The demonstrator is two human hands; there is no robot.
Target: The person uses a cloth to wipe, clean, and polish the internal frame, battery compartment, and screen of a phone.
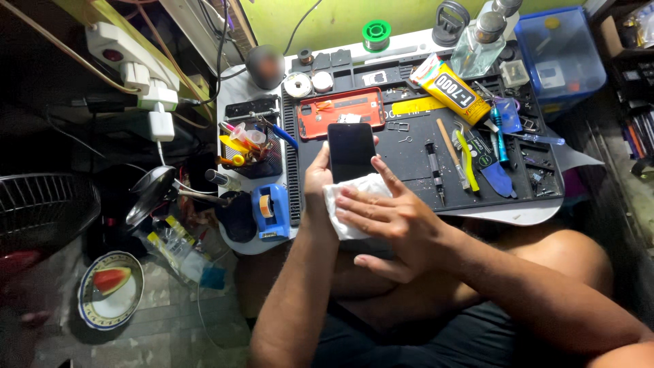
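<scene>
Small white surface [524, 217] wedged in a dim corner, nearly covered by a black work mat [415, 170] crowded with tools. Black smartphone [351, 151] upright at the mat's near left edge, gripped from the left by the left hand [318, 178]. Right hand [392, 221] just below the mat's near edge, fingers spread flat, pressing a white cloth [354, 194] to the phone's lower end. Red phone back cover [340, 112] on the mat beyond. Blue tape dispenser [271, 211] left of the mat, at the surface's rim. Plate with a watermelon slice [109, 289] on the floor, far left. Little free room anywhere.

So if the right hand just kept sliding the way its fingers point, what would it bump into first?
The right hand points up-left over the white cloth. It would probably meet the dark phone first, held in the left hand.
</scene>
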